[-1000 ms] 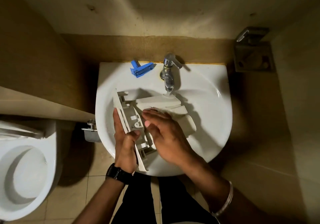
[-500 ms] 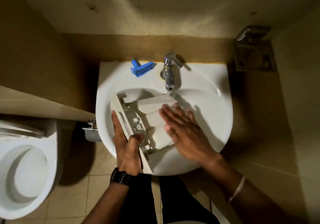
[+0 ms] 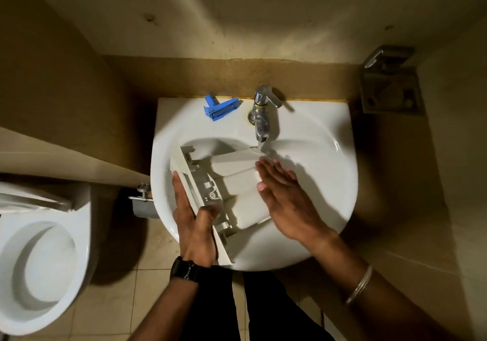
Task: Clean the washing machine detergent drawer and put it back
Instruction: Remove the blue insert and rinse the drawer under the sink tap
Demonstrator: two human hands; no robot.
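Between the left hand (image 3: 196, 224)'s curled thumb and fingers sits the detergent drawer (image 3: 232, 187)'s front panel, probably the surest hold. Rigid, light plastic (likely slippery wet) lies under the right hand (image 3: 283, 195)'s flat, close-set fingers.

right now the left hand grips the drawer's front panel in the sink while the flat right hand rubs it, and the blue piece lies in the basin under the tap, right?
Not quite: in the head view the blue piece lies up on the sink ledge, left of the tap, not in the basin. The rest holds: the left hand grips the drawer front panel while the flat right hand rubs it.
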